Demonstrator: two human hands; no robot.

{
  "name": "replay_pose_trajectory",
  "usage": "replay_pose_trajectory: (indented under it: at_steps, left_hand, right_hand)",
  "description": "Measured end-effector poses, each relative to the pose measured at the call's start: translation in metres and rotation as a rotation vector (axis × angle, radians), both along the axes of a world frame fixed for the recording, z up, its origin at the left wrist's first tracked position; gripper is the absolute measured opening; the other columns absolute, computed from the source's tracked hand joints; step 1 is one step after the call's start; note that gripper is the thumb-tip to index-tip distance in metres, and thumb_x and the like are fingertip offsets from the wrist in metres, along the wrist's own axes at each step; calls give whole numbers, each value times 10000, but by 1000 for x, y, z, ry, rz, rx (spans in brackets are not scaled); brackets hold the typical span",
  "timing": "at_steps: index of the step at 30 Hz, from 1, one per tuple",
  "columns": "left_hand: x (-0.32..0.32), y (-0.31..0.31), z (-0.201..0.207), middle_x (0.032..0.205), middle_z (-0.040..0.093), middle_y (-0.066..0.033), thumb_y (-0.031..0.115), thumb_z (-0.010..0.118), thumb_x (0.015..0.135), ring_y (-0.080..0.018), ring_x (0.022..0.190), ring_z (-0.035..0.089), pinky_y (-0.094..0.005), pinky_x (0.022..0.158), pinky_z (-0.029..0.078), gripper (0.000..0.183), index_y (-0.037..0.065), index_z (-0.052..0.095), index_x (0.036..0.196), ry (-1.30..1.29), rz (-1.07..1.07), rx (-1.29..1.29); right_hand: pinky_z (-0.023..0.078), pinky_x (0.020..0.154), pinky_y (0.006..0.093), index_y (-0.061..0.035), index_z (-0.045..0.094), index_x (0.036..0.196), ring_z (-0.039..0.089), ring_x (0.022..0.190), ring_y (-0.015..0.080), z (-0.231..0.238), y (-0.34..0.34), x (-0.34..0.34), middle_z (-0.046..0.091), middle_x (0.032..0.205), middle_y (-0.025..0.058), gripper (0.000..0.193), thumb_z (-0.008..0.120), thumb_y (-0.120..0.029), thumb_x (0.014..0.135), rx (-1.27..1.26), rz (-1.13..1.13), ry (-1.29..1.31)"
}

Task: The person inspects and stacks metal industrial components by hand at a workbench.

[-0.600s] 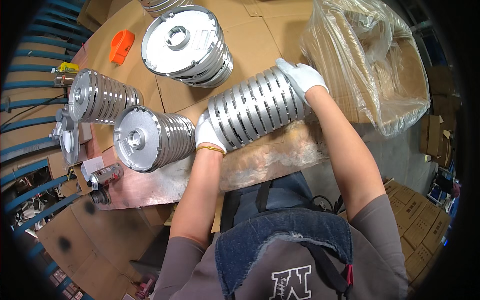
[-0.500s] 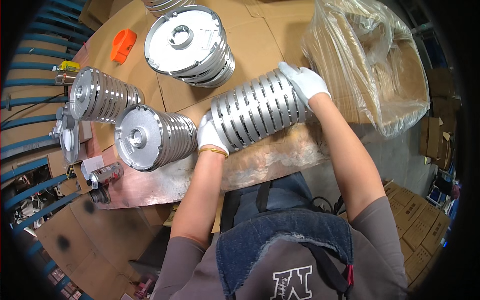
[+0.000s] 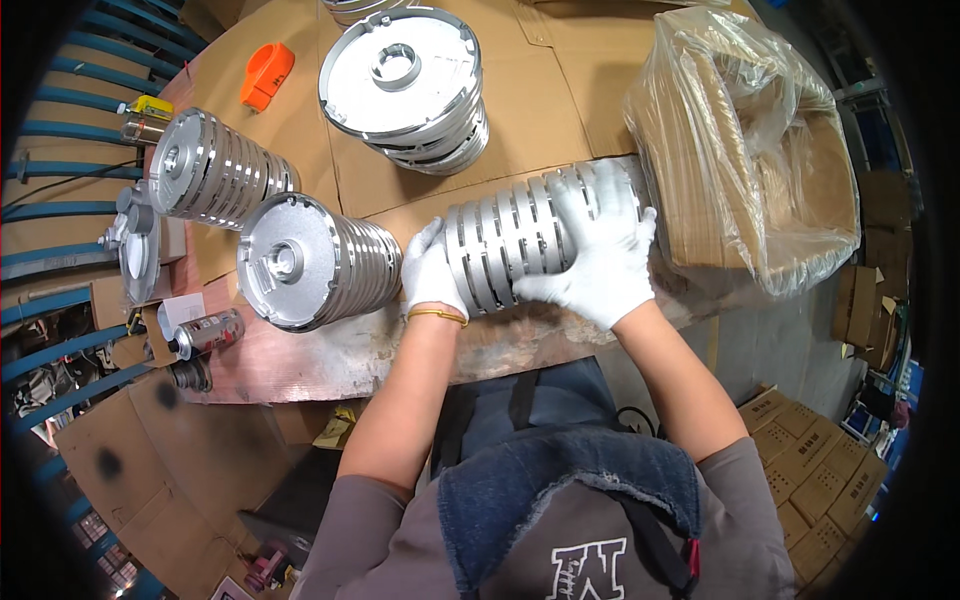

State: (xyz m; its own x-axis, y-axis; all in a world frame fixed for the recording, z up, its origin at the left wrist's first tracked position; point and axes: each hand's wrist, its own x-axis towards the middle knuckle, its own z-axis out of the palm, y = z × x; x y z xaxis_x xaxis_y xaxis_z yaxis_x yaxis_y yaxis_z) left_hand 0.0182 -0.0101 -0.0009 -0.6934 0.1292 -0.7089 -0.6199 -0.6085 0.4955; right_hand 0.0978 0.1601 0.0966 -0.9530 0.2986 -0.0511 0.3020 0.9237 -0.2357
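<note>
A row of nested silver metal discs (image 3: 505, 240) lies on its side across the near part of the table. My left hand (image 3: 433, 268), in a white glove, cups the left end of this row, its fingers bent against the end disc. Over the right half spreads my right hand (image 3: 608, 255), also gloved and slightly blurred, with fingers and thumb wide apart. It rests on or just over the discs' rims. Left of my left hand is another stack of metal discs (image 3: 290, 262), tilted, its hubbed face showing.
A taller disc stack (image 3: 400, 70) stands farther back; a smaller one (image 3: 178, 165) is at left. An orange ring-shaped tool (image 3: 267, 78) lies on the cardboard (image 3: 560, 100). A plastic-lined box (image 3: 690, 200) stands right. A spray can (image 3: 210, 332) sits near the left edge.
My right hand has left the row's far right end and come left and nearer, spreading over the discs. My left hand stays at the left end. The whole view has shifted slightly.
</note>
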Motion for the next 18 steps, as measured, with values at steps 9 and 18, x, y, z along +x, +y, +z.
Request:
replay_pose_trajectory:
  at_steps: [9, 18]
  left_hand:
    - [-26, 3, -18, 1025, 618, -137, 62, 442, 921, -246, 891, 632, -352, 772, 526, 243, -14, 526, 1136, -1, -42, 134]
    - [-34, 1, -43, 999, 615, -112, 62, 439, 922, -227, 858, 630, -334, 749, 524, 230, -21, 531, 1115, -9, -46, 391]
  right_hand:
    - [418, 848, 452, -227, 632, 1109, 485, 1107, 289, -14, 13, -25, 566, 1160, 38, 523, 689, -485, 658, 9, 90, 176]
    - [436, 792, 412, -216, 678, 1005, 531, 1027, 250, -23, 13, -35, 614, 1072, -2, 283, 596, -391, 799, 83, 53, 270]
